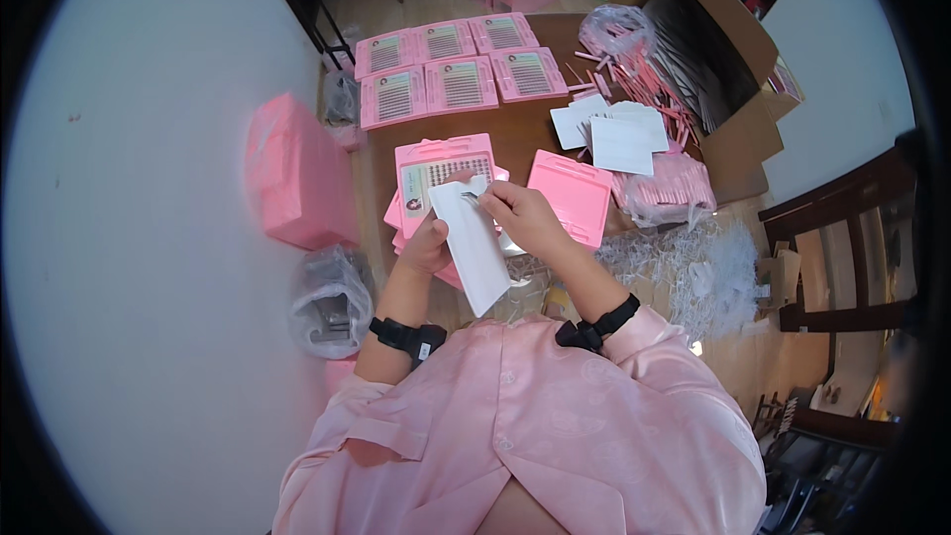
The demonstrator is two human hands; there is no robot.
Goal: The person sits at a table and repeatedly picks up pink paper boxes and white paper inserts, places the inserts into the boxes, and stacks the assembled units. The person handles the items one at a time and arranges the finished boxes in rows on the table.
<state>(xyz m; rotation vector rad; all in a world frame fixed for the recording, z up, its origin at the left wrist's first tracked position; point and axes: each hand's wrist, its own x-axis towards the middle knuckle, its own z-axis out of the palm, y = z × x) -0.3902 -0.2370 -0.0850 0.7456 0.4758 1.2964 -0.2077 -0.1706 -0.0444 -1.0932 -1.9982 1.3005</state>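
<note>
My left hand (428, 243) is closed around the left edge of a folded white card (475, 263), held tilted over the near side of the table. At the card's upper end, the fingers of my right hand (520, 213) pinch a small tweezers-like metal tool (471, 196), its tip against the card. Just beyond the card lies a pink eyelash tray (446, 160) with rows of dark lash clusters, on top of a stack of pink trays partly hidden by my hands. Right of it rests a plain pink tray (575, 196).
Several filled pink eyelash trays (461, 82) stand in two rows at the back. White cards (624, 144), pink sticks (654, 89) and a bagged pink bundle (669, 188) lie at right, beside a large cardboard box (728, 15). A lined bin (335, 302) stands at left.
</note>
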